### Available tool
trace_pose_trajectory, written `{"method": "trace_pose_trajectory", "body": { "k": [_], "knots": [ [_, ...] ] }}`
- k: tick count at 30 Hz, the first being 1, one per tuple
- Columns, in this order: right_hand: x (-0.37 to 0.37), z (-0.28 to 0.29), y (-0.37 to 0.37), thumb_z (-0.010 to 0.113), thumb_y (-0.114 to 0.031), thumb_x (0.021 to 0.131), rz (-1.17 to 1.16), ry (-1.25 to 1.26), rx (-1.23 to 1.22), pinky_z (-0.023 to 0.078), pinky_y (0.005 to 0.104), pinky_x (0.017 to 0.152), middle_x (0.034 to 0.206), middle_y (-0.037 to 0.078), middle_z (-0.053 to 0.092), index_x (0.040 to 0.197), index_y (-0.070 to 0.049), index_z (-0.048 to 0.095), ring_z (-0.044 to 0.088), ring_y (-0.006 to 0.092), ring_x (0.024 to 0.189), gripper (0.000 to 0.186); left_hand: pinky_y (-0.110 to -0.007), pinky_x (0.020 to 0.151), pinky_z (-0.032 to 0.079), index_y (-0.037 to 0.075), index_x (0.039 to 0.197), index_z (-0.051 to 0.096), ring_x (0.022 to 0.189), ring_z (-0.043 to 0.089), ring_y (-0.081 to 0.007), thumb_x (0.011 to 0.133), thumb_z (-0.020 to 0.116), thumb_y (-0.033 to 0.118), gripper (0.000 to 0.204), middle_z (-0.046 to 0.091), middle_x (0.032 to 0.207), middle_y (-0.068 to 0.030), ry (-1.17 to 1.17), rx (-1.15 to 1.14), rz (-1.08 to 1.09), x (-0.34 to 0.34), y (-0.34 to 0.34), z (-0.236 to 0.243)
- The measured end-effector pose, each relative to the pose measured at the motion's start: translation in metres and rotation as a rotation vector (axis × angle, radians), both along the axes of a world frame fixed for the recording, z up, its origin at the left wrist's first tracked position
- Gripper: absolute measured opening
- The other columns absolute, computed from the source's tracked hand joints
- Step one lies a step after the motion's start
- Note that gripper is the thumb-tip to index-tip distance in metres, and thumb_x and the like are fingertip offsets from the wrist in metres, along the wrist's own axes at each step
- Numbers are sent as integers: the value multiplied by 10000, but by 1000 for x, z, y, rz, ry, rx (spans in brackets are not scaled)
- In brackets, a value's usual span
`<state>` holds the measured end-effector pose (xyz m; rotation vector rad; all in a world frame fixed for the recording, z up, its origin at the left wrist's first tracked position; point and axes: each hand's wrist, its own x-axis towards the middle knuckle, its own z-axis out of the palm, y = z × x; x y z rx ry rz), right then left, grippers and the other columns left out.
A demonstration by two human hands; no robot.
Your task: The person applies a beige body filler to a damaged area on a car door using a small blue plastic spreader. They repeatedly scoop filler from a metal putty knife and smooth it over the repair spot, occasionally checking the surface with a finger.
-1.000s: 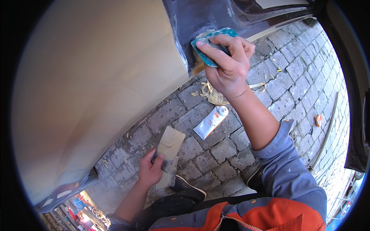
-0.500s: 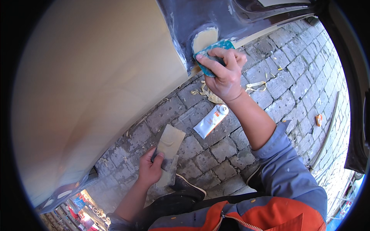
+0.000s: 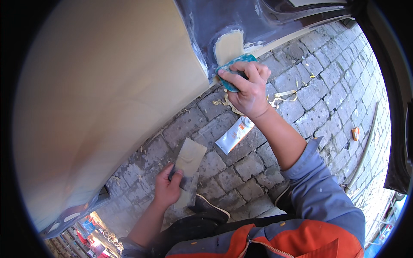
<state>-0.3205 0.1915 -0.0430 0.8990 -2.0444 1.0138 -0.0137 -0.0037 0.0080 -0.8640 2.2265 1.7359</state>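
The thin, teal, round-cornered, plastic-looking spreader (image 3: 227,67) is beyond the white squeeze tube with orange markings (image 3: 232,136), at the near end of a smooth cream patch of filler-like paste (image 3: 229,45).

On the near left of the tube, the left hand (image 3: 167,189) grasps a flat, rectangular, paste-smeared plate (image 3: 192,155), thumb on its upper face. The plate is best held level and steady, so the paste does not slide. Its long axis slants away to the right, toward the tube, with the broad end foremost. A flat grey piece (image 3: 187,198) shows below the thumb, nearer the body than the tube.

The tube lies on grey stone paving (image 3: 254,165), its long axis running away to the right, capped end farther off.

Beyond the cap, the right hand (image 3: 249,88) grips the spreader, fingertips spread over its back. Its far edge, the longer one in sight, faces the patch and slopes up to the right; the hand covers the near side, so the long axis probably follows that edge. Contact beneath is hidden.

For an even finish, I would press equally across the edge, hold a shallow tilt and lighten toward the margin of the patch. Farthest from the tube, the glossy dark blue-purple panel (image 3: 206,21) carries whitish smears beside the patch.
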Motion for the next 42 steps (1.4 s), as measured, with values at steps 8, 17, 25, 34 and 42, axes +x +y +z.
{"method": "trace_pose_trajectory", "body": {
  "k": [8, 17, 25, 34, 42],
  "knots": [
    [20, 31, 27, 728, -9, 704, 34, -206, 98, 416, 393, 875, 1014, -3, 666, 988, -163, 796, 582, 247, 998, 329, -269, 872, 516, -33, 1239, 681, 985, 636, -88, 1042, 584, 66, 241, 735, 1094, -35, 105, 83, 79, -13, 9, 22],
    [100, 58, 33, 714, -74, 955, 319, -1082, -248, 527, 339, 893, 1059, 118, 705, 1202, -9, 666, 675, 199, 1002, 259, -282, 925, 506, -43, 1298, 660, 1038, 625, -92, 1054, 578, 97, 293, 729, 1140, -39, 253, 64, 121, -25, 15, 45],
    [111, 79, 32, 715, 10, 568, 626, -281, 169, 452, 362, 853, 1124, 28, 711, 1127, -97, 785, 590, 245, 939, 574, -262, 866, 497, -33, 1290, 664, 960, 591, -62, 1050, 578, 101, 287, 696, 1064, -2, 239, 87, 110, -26, 14, 52],
    [132, 70, 22, 718, -78, 626, 585, -254, 222, 436, 385, 844, 1143, 5, 696, 1162, -107, 774, 578, 238, 965, 540, -266, 766, 480, -33, 1126, 695, 859, 569, -78, 1017, 602, 74, 178, 633, 948, -21, 255, 10, 57, -29, 18, 52],
    [131, 71, 22, 716, -19, 654, 720, -425, 315, 450, 400, 842, 1147, 39, 696, 1133, -108, 766, 612, 259, 980, 489, -281, 727, 468, -37, 1071, 686, 801, 572, -138, 1001, 599, 57, 146, 601, 914, -68, 290, -173, -106, -37, 18, 60]
  ]
}}
